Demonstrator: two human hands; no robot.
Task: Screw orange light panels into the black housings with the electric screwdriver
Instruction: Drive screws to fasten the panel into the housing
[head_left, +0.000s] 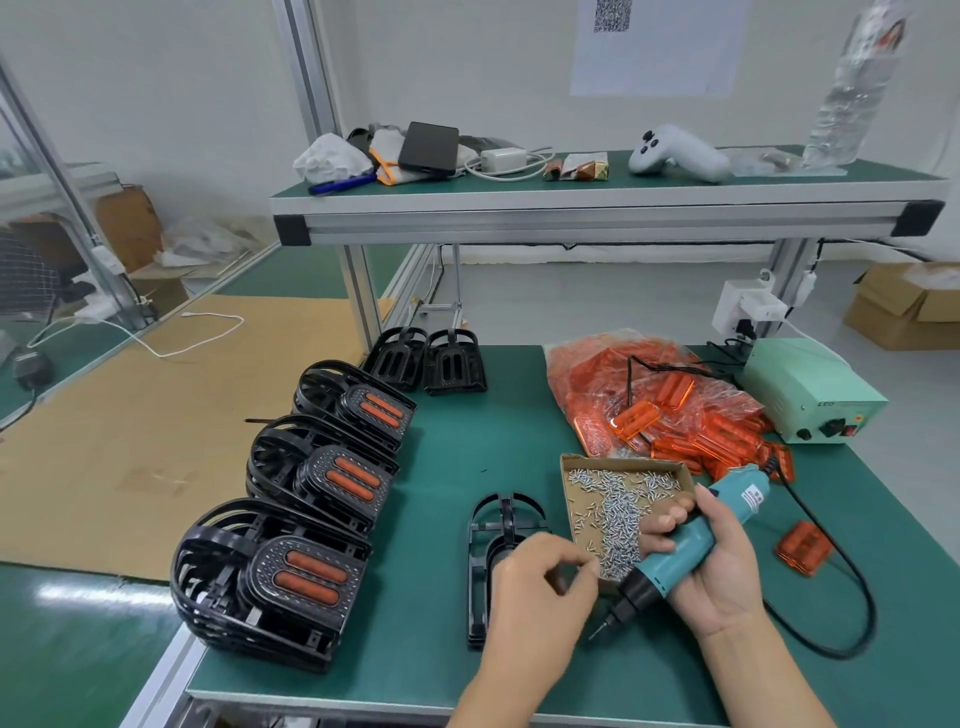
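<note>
Teal electric screwdriver (691, 540) with black nose; silver screws (618, 512) beside the fingers (670, 519); black housing (493, 551); green desk (457, 457); orange light panels (670, 410) beyond.

Glossy black plastic housing (501, 540), shiny metal screws (618, 512), cardboard tray (571, 462).

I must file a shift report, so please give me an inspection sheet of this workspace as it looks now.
Surface: green bench mat, with bare patches.
Job's things: three stacks of finished housings; two empty housings at the back; one housing under the left hand; bag of orange panels; loose panel; screw tray.
Clutter: upper shelf carries a controller, charger and wrappers.
Grips: left hand pinches at the tray edge, a screw not discernible; right hand holds the screwdriver.
Cables: black cord loops on the mat.
Surroundings: power unit, cardboard boxes.
</note>
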